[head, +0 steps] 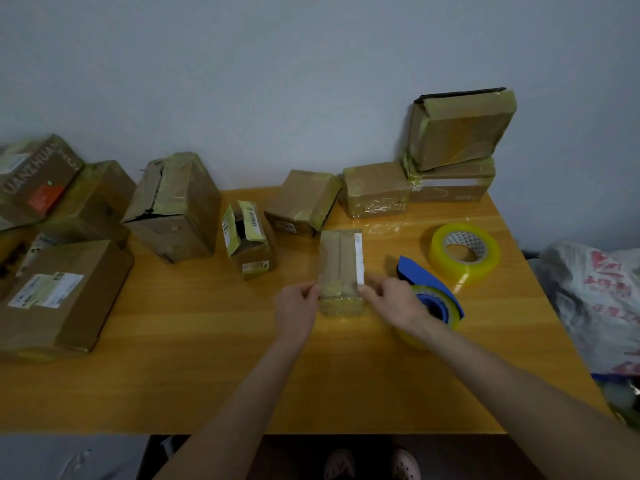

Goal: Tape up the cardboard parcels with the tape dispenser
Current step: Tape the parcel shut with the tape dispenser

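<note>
Steadying small cardboard parcel [341, 261] at table [207, 375] centre, L hand [297, 308] & R hand [393, 301] fingers pinching its near corners; next, I reckon, R grabs blue tape dispenser [419, 276] just right of it.

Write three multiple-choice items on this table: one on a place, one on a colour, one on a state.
1. Where is the spare tape roll?
A. On top of a stack of boxes
B. On the table, right of the parcel being held
C. On the floor

2. What colour is the dispenser?
A. Red
B. Blue
C. Green

3. How is that parcel held?
A. By the left hand alone
B. By the right hand alone
C. By both hands

Answers: 1 B, the roll sits on the wood beyond the dispenser. 2 B, its body is plainly blue. 3 C, each hand pinches a near corner of the parcel.
</note>
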Motion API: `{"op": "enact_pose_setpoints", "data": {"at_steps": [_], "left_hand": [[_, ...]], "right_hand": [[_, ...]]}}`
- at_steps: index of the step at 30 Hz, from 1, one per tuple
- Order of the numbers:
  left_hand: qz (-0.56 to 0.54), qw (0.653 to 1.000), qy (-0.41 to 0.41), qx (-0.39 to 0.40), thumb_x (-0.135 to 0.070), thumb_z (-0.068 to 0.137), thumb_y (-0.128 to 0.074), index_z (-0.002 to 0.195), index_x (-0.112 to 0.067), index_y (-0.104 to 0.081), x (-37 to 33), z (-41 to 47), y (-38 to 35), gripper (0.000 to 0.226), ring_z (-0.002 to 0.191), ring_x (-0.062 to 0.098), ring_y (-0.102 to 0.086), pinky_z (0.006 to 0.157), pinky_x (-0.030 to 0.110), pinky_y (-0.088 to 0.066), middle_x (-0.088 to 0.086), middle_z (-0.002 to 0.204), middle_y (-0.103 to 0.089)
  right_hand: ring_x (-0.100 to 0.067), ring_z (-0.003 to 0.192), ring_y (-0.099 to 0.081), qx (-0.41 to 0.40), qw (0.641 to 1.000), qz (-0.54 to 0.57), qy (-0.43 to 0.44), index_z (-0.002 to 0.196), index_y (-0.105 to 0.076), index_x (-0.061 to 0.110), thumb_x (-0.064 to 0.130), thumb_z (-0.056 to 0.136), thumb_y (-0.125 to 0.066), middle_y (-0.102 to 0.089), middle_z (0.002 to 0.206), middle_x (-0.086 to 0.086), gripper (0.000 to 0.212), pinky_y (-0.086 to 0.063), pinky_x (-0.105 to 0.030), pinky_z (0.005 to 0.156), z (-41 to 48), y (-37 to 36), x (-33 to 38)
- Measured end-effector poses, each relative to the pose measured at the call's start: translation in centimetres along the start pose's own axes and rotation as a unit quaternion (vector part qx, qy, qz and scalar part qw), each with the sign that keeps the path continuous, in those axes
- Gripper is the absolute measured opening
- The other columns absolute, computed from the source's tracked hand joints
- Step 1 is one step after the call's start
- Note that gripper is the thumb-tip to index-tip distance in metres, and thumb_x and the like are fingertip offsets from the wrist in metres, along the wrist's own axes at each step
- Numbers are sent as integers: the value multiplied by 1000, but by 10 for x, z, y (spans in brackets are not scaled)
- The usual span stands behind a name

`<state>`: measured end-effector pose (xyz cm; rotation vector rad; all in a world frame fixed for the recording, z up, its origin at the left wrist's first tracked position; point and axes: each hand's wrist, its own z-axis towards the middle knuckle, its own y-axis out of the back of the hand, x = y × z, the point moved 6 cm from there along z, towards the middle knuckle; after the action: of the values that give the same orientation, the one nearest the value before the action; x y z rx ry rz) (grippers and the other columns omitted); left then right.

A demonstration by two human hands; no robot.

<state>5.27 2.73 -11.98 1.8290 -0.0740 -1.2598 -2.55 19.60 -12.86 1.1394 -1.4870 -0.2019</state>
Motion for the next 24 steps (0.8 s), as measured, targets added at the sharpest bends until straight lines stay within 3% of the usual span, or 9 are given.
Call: {"op": "enact_pose_setpoints", "data": {"at_steps": [2,4,7,10,12,14,17,20,24], "left_hand": [[1,1000,13,-7,-23,90,-64,105,-15,-74,0,1,-2,20,75,0,-57,65,3,-39,-3,99,-73],[-20,999,37,-2,-22,87,-68,105,-14,-74,6,4,-3,20,79,1,-59,72,8,-42,-3,101,-73],[-83,995,50,22,-16,82,-72,106,-15,-73,14,2,-4,24,77,-2,-59,71,11,-45,-1,101,-73],[-123,991,27,36,-9,79,-74,106,-16,-73,19,-2,-6,28,69,-14,-58,64,4,-44,-1,99,-73],[-101,994,-5,33,-9,79,-74,108,-17,-72,18,-5,-7,30,70,-17,-58,66,0,-43,-3,100,-73],[-38,998,-51,26,-13,79,-75,113,-16,-70,15,-5,-8,34,78,-8,-59,77,5,-44,-2,102,-72],[60,987,-143,39,-20,81,-73,118,-10,-66,11,-3,-11,39,91,14,-63,87,23,-50,5,103,-68],[139,972,-183,55,-25,83,-71,115,-7,-62,10,-1,-17,37,92,21,-63,85,33,-53,7,102,-66],[186,960,-201,57,-29,87,-66,110,-9,-54,8,-3,-21,32,86,23,-62,72,31,-50,5,100,-62]], "right_hand": [[-19,72,-59,-18,1000,9,1,128,-58,12,37,102,-41,-63,82,-3,40,-49,-30,62,3,-10,6],[-25,75,-62,-29,999,14,-8,120,-62,9,31,103,-42,-66,82,-8,34,-53,-37,68,7,-12,3],[-20,68,-62,-31,999,41,-4,120,-63,12,25,100,-50,-65,73,-4,28,-53,-33,67,7,-16,0],[-20,65,-66,-42,998,53,-11,111,-67,9,21,97,-56,-69,69,-9,22,-57,-37,72,8,-17,-4],[-22,66,-67,-49,998,48,-12,109,-67,10,20,95,-59,-69,70,-10,19,-57,-40,73,8,-18,-6],[-20,70,-66,-61,998,13,7,122,-62,16,21,94,-61,-69,72,-7,29,-57,-37,75,8,-18,-5],[-19,80,-66,-64,996,-30,51,147,-39,19,23,92,-64,-69,81,-3,60,-54,-33,82,8,-17,-3],[-22,84,-65,-59,991,-89,76,146,-40,19,28,90,-66,-70,90,-6,62,-55,-37,79,11,-18,-2],[-27,79,-66,-83,978,-175,79,135,-43,20,37,86,-69,-70,91,-7,58,-55,-41,67,12,-20,1]]}}
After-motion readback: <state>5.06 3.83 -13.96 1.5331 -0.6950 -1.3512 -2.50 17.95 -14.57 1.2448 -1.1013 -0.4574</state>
